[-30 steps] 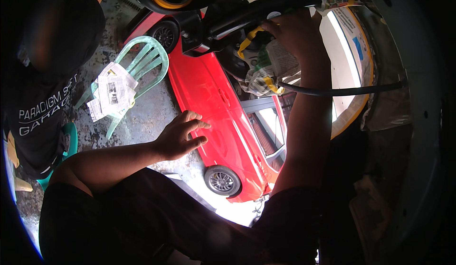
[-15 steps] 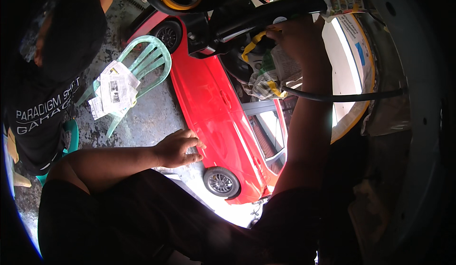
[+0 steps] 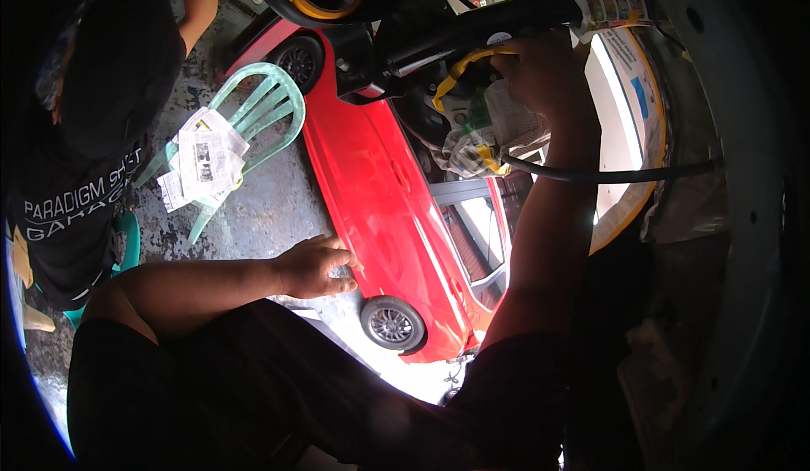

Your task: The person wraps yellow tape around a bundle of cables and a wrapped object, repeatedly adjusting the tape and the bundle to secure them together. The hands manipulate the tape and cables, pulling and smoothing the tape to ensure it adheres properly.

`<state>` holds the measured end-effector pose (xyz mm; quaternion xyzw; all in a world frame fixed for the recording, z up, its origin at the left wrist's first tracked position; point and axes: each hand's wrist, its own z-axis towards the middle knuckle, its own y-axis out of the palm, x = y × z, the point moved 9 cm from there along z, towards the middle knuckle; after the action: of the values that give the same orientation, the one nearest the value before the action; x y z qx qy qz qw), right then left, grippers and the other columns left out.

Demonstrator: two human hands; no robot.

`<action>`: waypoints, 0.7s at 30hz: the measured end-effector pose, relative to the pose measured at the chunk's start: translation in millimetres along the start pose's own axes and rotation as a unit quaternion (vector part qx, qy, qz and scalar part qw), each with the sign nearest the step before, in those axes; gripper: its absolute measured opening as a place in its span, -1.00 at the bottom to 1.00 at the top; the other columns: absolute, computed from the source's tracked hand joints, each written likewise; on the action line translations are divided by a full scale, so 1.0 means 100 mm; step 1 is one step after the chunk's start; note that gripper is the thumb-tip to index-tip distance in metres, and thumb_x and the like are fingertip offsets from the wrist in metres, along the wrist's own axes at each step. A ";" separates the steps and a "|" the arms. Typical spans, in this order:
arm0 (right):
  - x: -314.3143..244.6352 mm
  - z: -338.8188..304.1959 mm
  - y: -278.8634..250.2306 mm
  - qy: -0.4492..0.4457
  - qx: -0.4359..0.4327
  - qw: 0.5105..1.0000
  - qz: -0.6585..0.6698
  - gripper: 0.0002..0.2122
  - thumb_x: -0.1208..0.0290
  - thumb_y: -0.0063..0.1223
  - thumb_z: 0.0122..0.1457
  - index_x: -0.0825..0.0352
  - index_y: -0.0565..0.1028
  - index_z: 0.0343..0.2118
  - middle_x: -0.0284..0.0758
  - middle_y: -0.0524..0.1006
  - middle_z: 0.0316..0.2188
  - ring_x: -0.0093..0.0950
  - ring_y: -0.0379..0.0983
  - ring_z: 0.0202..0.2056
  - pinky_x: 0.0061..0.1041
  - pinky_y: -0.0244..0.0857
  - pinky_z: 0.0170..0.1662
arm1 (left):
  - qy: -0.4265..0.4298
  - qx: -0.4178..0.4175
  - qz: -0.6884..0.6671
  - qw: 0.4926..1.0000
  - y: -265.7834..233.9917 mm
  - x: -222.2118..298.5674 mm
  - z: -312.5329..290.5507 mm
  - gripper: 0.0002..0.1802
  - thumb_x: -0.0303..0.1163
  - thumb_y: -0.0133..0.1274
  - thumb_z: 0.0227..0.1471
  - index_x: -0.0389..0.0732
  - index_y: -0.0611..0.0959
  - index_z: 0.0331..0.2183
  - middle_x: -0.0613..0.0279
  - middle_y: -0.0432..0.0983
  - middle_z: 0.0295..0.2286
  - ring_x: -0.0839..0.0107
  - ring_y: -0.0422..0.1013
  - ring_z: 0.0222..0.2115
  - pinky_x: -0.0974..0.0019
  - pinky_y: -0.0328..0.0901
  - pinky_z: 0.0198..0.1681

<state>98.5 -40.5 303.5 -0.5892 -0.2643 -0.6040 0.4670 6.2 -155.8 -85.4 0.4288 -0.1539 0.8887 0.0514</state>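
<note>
My right hand [image 3: 544, 74] is raised at the upper right, its fingers closed on the end of a yellow strip of masking tape [image 3: 460, 70]. The strip curves down to the left, beside a wad of newspaper [image 3: 472, 146] wrapped around a part and taped with yellow. Just above the hand runs a thick black tube [image 3: 481, 32], its right end covered in newspaper. My left hand [image 3: 316, 270] hangs at the middle with nothing in it, fingers loosely bent and thumb apart. My right fingertips are partly hidden in shadow.
A black hose [image 3: 624, 175] crosses my right forearm. A newspaper-masked, tape-edged opening [image 3: 641, 108] lies at the right. Beyond are a red car [image 3: 380, 209] and a green plastic chair [image 3: 274, 104] holding newspaper sheets [image 3: 207, 154]. A person in black [image 3: 118, 74] is at the left.
My right hand has shifted slightly right and down, and the yellow strip now reaches farther right with it. My left hand has barely moved. The other person's head and arm have shifted slightly.
</note>
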 end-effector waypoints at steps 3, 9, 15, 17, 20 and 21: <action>0.06 0.05 0.13 -0.025 0.002 0.999 0.048 -0.76 0.11 0.19 0.28 0.04 0.72 -0.10 -0.40 0.65 -0.06 -0.22 0.40 0.13 0.21 0.11 0.23 | 0.002 -0.002 -0.001 1.000 0.01 0.00 -0.01 -0.57 -0.06 0.26 0.16 -0.03 0.69 0.00 0.09 0.53 -0.11 0.07 0.46 0.00 0.08 0.34 0.14; 0.08 0.05 0.11 0.007 -0.031 0.999 0.021 -0.60 -0.04 0.22 0.21 -0.07 0.62 0.08 -0.36 0.58 0.09 -0.15 0.30 0.27 0.32 -0.15 0.35 | 0.004 0.005 0.002 1.000 -0.04 -0.04 -0.04 -0.57 -0.07 0.26 0.16 -0.03 0.69 0.01 0.09 0.53 -0.12 0.06 0.47 -0.01 0.07 0.34 0.13; 0.49 -0.34 -0.12 0.031 0.094 0.969 0.226 -0.43 -0.20 0.22 0.15 -0.11 0.54 0.20 -0.33 0.38 0.33 -0.06 0.12 0.41 0.50 -0.37 0.36 | -0.003 0.008 -0.013 1.000 -0.22 -0.06 -0.02 -0.57 -0.10 0.24 0.18 -0.07 0.68 0.02 0.04 0.52 -0.12 0.05 0.48 -0.04 0.10 0.35 0.10; 0.50 -0.56 -0.17 0.070 0.134 0.939 0.309 -0.48 -0.14 0.20 0.21 -0.07 0.54 0.19 -0.33 0.33 0.38 -0.04 0.09 0.43 0.39 -0.22 0.39 | -0.009 0.009 -0.029 0.999 -0.30 -0.08 -0.01 -0.56 -0.11 0.23 0.19 -0.12 0.67 0.03 0.01 0.52 -0.11 0.06 0.49 -0.03 0.11 0.36 0.08; 0.43 -1.10 -0.32 0.183 0.266 0.890 0.322 -0.51 -0.05 0.12 0.31 0.10 0.51 0.20 -0.23 0.36 0.35 -0.03 0.21 0.36 0.18 0.06 0.37 | -0.034 0.003 -0.036 0.999 -0.39 -0.10 -0.05 -0.55 -0.12 0.22 0.21 -0.17 0.66 0.03 0.00 0.53 -0.10 0.06 0.49 -0.03 0.11 0.36 0.09; 0.41 -1.33 -0.37 0.214 0.329 0.870 0.298 -0.53 0.01 0.05 0.36 0.18 0.51 0.20 -0.18 0.40 0.29 -0.09 0.31 0.30 0.01 0.19 0.31 | -0.029 -0.003 -0.033 0.999 -0.42 -0.08 -0.04 -0.53 -0.14 0.22 0.21 -0.20 0.64 0.05 0.01 0.53 -0.07 0.09 0.51 -0.02 0.12 0.38 0.07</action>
<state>10.0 -150.5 329.4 -0.3081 -0.1533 -0.4258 0.8368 17.4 -114.2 -84.3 0.4589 -0.1437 0.8733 0.0777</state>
